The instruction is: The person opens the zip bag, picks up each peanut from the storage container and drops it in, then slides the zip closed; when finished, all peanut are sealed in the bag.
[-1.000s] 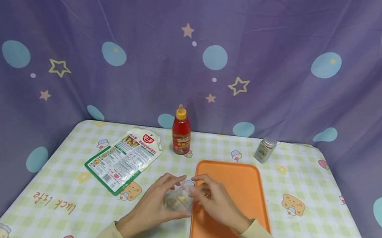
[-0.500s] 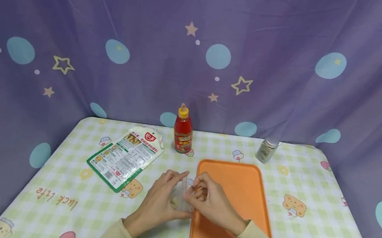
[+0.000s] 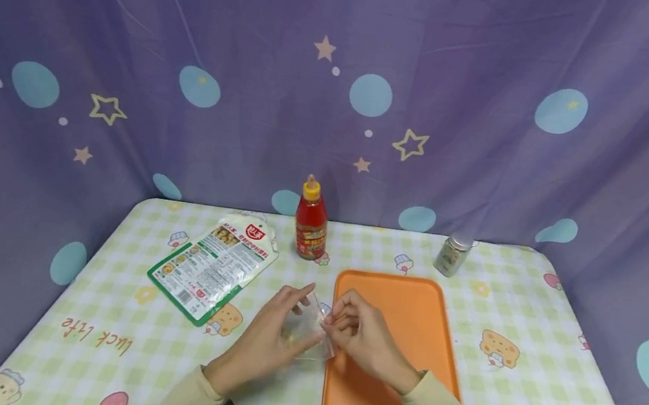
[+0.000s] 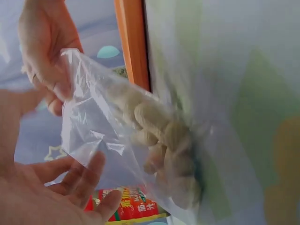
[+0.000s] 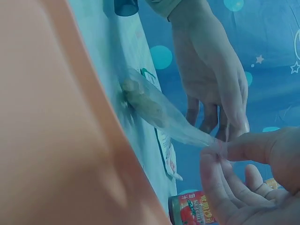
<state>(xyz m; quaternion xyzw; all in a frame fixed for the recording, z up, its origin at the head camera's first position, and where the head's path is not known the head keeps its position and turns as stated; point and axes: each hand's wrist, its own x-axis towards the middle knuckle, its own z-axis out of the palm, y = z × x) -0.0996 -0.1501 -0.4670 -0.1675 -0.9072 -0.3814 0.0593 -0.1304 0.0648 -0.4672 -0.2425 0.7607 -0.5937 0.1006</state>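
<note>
A clear plastic bag (image 3: 310,333) hangs between the two hands at the left rim of the orange tray (image 3: 411,299). Peanuts in their shells (image 4: 161,126) fill its lower end, low over the tablecloth. My right hand (image 3: 369,342) pinches the bag's top edge between thumb and fingertips, plainest in the right wrist view. Around the other side curves my left hand (image 3: 259,343), its fingers (image 4: 89,176) spread loosely beside the plastic. The left thumb, blurred in the left wrist view, lies near the right fingertips.
A red sauce bottle (image 3: 311,228) with a yellow cap stands at the back. Left of it lies a white and green food pouch (image 3: 214,266). A small glass jar (image 3: 451,256) with a silvery lid stands at the back right. A purple curtain (image 3: 267,82) hangs behind the table.
The right hand has gone from loosely spread fingers to a pinch on the bag's top edge. The left fingers have loosened around the bag, and its upper edge now shows stretched out.
</note>
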